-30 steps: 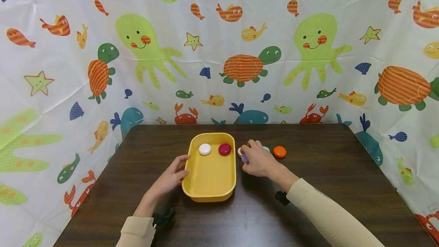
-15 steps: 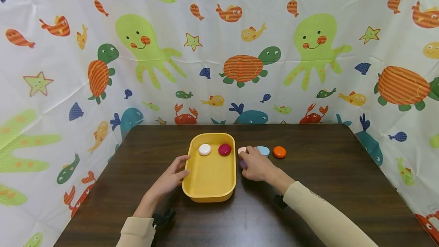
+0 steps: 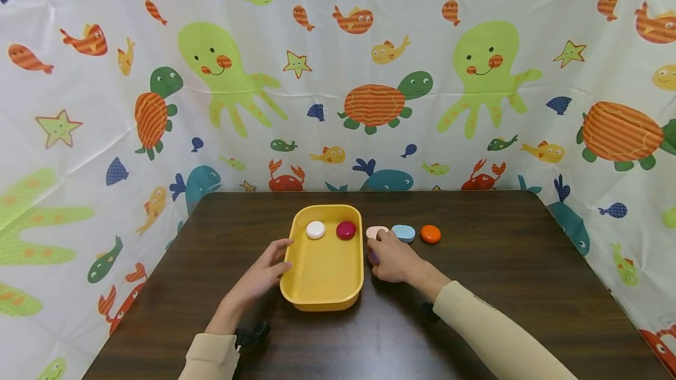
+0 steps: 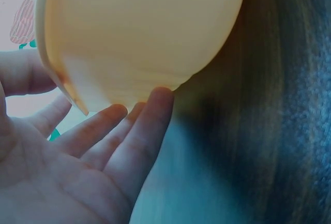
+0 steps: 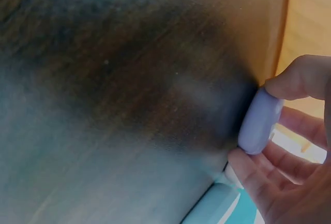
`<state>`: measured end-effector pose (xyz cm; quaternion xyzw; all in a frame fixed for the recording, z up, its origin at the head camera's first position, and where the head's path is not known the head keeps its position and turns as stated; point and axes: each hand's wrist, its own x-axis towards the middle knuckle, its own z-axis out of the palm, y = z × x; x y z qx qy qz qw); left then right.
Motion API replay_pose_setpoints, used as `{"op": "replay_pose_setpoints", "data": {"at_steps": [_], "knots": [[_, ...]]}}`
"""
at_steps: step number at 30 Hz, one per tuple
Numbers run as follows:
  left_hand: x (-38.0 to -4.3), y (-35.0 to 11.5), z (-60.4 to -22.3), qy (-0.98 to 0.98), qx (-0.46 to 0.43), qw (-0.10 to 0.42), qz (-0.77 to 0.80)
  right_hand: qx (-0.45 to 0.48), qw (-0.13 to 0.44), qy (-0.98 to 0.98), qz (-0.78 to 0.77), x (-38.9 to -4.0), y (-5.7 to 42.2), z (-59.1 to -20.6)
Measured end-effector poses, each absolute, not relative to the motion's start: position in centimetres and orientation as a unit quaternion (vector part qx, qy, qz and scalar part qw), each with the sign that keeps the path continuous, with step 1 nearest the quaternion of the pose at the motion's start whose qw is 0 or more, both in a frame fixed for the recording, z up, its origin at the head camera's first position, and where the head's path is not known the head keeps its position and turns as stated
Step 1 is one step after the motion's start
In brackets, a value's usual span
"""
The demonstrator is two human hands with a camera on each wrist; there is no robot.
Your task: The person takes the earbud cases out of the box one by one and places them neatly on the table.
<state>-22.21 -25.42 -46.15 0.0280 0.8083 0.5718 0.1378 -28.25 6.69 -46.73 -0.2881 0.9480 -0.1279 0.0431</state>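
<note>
In the head view a yellow bin (image 3: 322, 268) stands mid-table, a white disc (image 3: 315, 230) and a magenta disc (image 3: 345, 230) inside near its far end. My left hand (image 3: 267, 263) touches the bin's left side with relaxed fingertips. In the left wrist view its fingers (image 4: 155, 115) lie nearly straight against the outer wall. My right hand (image 3: 396, 258), close to the bin's right wall, pinches a smooth purple oval piece (image 5: 258, 123) between thumb and fingertips. Fingers hide most of this piece from the head view. Whether it touches the table, I cannot tell.
Just beyond my right hand a pale pink oval piece (image 3: 375, 231), a light blue oval piece (image 3: 404, 233) and an orange disc (image 3: 430, 234) lie in a row on the dark wood table (image 3: 491, 263). A sea-animal curtain (image 3: 327, 87) hangs behind the table.
My right hand has shifted slightly left and nearer with the purple oval piece, uncovering more of the pink and light blue pieces. The left hand and bin stay put.
</note>
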Motion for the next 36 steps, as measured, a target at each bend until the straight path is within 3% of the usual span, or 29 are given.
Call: {"op": "replay_pose_setpoints", "data": {"at_steps": [36], "knots": [[-21.8,-25.4,-45.9,0.809,0.042,0.137,0.571,-0.281,0.001,0.945,-0.164,-28.3,5.9,-42.9]]}}
